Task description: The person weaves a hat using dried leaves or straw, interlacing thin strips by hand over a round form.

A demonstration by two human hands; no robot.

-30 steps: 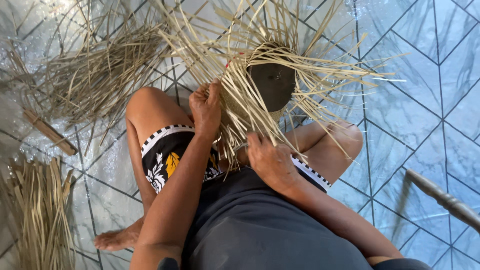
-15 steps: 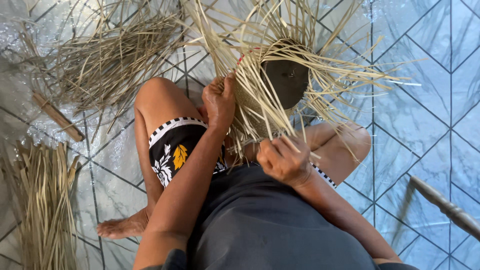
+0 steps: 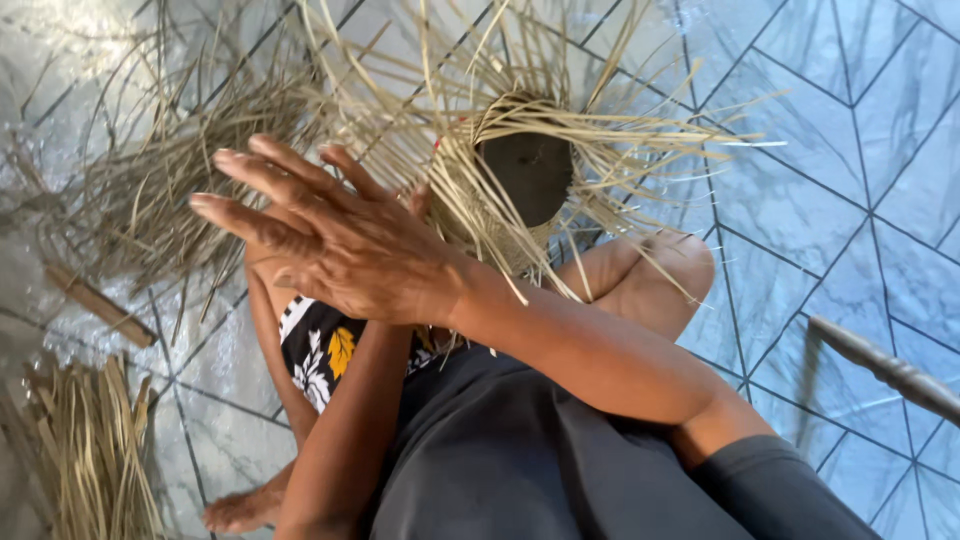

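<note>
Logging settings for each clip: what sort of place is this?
Probably a home floor used for weaving: glossy pale blue tiled floor, loose bundles of dry straw strips, and a half-woven straw basket on the seated person's lap.

1. No package, box, bag or wrapper shows anywhere in the head view.
2. No label, tag or sticker shows on anything.
3. No sign or poster shows.
4. No screen or display shows.
</note>
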